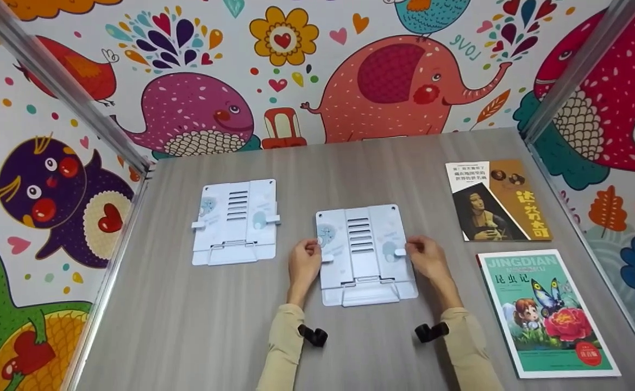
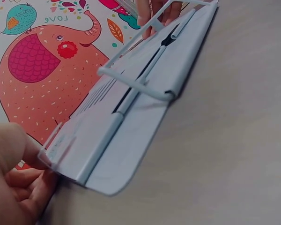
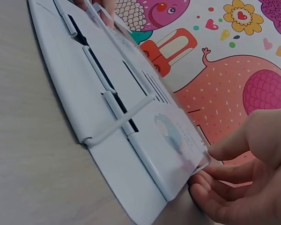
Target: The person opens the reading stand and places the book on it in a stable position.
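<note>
A white folding book stand [image 1: 362, 266] lies flat on the table between my hands, slots up its middle panel and a wire ledge at its near edge. My left hand [image 1: 305, 266] is at its left side. In the left wrist view, the thumb and fingers [image 2: 30, 159] pinch the clear page clip [image 2: 51, 145] there. At the opposite side, my right hand [image 1: 428, 263] pinches the right page clip [image 1: 400, 252] between thumb and curled fingers. The right wrist view shows the thumb [image 3: 227, 143] over that clip, fingers below it.
A second white book stand [image 1: 236, 222] lies farther back on the left of the table [image 1: 187, 326]. On the right are a book with a portrait cover [image 1: 499, 201] and a green children's book [image 1: 551, 315]. Cartoon-printed walls [image 1: 290, 103] enclose the table's back and sides.
</note>
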`<state>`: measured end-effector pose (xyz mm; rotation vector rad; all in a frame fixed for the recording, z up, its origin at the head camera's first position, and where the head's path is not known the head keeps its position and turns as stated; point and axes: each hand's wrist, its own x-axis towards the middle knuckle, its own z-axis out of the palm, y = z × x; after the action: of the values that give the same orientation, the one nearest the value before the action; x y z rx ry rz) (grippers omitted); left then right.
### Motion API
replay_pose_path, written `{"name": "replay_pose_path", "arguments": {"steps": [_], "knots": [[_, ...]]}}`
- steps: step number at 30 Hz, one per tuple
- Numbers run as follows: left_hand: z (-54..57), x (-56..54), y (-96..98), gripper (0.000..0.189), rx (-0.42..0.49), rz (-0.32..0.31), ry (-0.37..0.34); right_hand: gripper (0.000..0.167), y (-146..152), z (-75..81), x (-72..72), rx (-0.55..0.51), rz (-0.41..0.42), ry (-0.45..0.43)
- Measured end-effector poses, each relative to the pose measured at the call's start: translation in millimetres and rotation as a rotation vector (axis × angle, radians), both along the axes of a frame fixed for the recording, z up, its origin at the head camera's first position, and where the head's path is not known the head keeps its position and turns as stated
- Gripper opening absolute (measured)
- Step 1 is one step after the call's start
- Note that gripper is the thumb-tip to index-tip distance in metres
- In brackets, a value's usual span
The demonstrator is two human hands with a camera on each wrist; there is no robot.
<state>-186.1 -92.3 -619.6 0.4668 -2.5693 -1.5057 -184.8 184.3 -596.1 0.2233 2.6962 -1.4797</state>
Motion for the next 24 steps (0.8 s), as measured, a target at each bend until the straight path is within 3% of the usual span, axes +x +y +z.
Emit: {"name": "replay_pose_path", "arguments": {"steps": [17,24], "knots": [[-0.7,-2.6,0.2,0.013,-0.009,0.004,0.035,0.024,-1.5,-1.3,-1.1,-0.055,-0.019,0.000],[5.6,-0.6,-1.0,0.013,0.075,0.004,0.041,0.024,0.3,-2.6,-1.6,-0.226,-0.101,-0.044]]}}
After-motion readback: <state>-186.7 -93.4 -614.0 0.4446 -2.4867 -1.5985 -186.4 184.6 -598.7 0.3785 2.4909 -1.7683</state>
